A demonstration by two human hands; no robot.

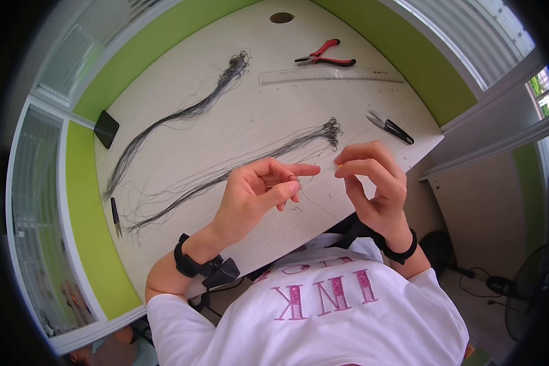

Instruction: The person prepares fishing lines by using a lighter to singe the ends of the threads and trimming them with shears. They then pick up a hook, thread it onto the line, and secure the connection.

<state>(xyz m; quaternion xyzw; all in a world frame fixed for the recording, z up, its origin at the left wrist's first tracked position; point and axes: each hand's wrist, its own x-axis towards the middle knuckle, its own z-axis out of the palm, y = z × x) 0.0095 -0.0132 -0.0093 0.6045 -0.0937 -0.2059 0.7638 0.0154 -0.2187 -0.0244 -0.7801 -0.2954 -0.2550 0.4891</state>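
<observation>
My left hand (256, 189) is over the front of the table, its thumb and a bent finger pinching a small dark curved hook that looks like a fishing hook (293, 177). Its index finger points right. A thin line (314, 201) trails down from that hand over the tabletop. Just to the right, my right hand (375, 183) is raised with curled fingers, thumb close to the fingertips; whatever they pinch is too small to tell. Behind both hands lies a bundle of dark lines (274, 151) with hooks at its right end. Another such bundle (192, 111) lies farther back.
Red-handled pliers (326, 60) and a clear ruler (329, 75) lie at the back of the table (165, 79). Black thread snips (393, 128) are near the right edge. Another pair of snips (115, 216) and a black flat object (106, 129) are on the left.
</observation>
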